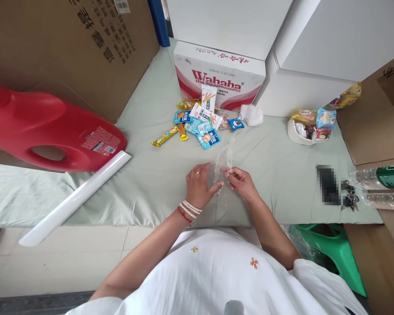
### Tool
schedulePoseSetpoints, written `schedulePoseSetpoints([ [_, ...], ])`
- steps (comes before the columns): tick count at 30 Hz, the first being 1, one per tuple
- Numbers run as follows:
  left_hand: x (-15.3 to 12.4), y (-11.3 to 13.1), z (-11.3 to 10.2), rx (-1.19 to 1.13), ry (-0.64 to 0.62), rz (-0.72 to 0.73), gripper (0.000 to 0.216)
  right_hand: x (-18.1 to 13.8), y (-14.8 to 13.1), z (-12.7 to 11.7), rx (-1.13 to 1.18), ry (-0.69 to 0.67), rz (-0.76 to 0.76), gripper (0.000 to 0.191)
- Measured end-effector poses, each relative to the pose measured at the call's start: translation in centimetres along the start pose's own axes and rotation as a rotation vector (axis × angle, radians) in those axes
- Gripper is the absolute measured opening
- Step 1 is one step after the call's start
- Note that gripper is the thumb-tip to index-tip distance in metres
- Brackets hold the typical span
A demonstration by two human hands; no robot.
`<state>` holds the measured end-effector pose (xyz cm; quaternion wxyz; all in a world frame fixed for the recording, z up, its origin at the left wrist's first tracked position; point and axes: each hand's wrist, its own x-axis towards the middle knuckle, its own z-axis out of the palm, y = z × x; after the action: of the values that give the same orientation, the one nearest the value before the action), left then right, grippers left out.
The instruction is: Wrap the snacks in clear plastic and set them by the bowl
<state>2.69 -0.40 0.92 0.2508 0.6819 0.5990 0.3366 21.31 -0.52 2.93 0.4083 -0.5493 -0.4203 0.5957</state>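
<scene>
We see a clear bag (225,156) lying flat on the green surface (144,175). Its long axis runs away from us and tilts slightly right, with the far end pointing at the snack pile (200,124). Behind the pile is a Wahaha box (219,76). A bowl (295,133) of snacks sits to the right. A red jug (52,131) and a white strip (75,197) are well off to the left. Phone (328,183), keys (350,197) and bottles (381,177) are far right. Nothing lies between the bag and the pile. The bag's near end sits between the hands. The left hand (200,186) grips its left side and the right hand (241,181) pinches its right edge, so both are close together and clamped on the film.
</scene>
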Motion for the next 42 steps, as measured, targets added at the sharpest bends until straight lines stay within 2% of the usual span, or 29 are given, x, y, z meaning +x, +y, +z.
schedulePoseSetpoints([
  [3,0.7,-0.5,0.6,-0.190,-0.027,-0.067,0.021,-0.2,0.0,-0.6,0.012,0.052,-0.006,0.037],
  [8,1.4,-1.5,-0.7,-0.565,-0.032,-0.288,0.029,-0.4,0.1,-2.5,0.080,0.106,0.052,0.041],
  [13,1.5,-2.2,-2.1,-0.735,0.000,-0.404,0.035,-1.0,0.6,-4.4,0.025,0.117,0.068,0.044],
  [16,1.0,-2.7,-2.8,-0.686,-0.034,-0.440,0.034,-1.9,0.4,-6.0,-0.145,0.067,0.060,0.045],
  [19,0.5,-2.9,-3.6,-0.497,-0.138,-0.343,0.025,-2.4,-0.5,-8.0,-0.419,0.009,0.011,0.044],
  [22,0.4,-2.4,-4.5,-0.355,-0.287,-0.199,0.022,-1.5,-1.7,-8.9,-0.711,0.098,-0.074,0.046],
  [25,1.0,-1.4,-4.6,-0.357,-0.331,-0.233,0.026,0.8,-2.0,-7.7,-0.836,0.161,-0.127,0.045],
  [28,2.2,-0.1,-3.6,-0.343,-0.300,-0.303,0.029,3.2,-1.2,-5.0,-0.797,0.104,-0.154,0.032],
  [30,2.9,0.5,-2.7,-0.299,-0.309,-0.298,0.029,4.1,-0.5,-3.5,-0.750,0.081,-0.200,0.022],
  [32,3.4,0.9,-1.8,-0.290,-0.312,-0.285,0.028,4.4,0.0,-2.8,-0.656,0.101,-0.236,0.020],
  [34,3.6,0.8,-1.2,-0.329,-0.272,-0.279,0.027,4.3,0.3,-2.9,-0.496,0.129,-0.209,0.021],
  [37,3.6,0.2,-0.8,-0.412,-0.165,-0.307,0.030,3.7,0.3,-4.2,-0.263,0.218,-0.092,0.024],
  [39,3.4,-0.4,-0.6,-0.464,-0.091,-0.336,0.033,3.4,0.4,-5.3,-0.188,0.309,-0.054,0.025],
  [42,3.4,-1.5,-0.4,-0.536,0.004,-0.389,0.035,3.3,0.7,-6.8,-0.185,0.437,-0.083,0.025],
])
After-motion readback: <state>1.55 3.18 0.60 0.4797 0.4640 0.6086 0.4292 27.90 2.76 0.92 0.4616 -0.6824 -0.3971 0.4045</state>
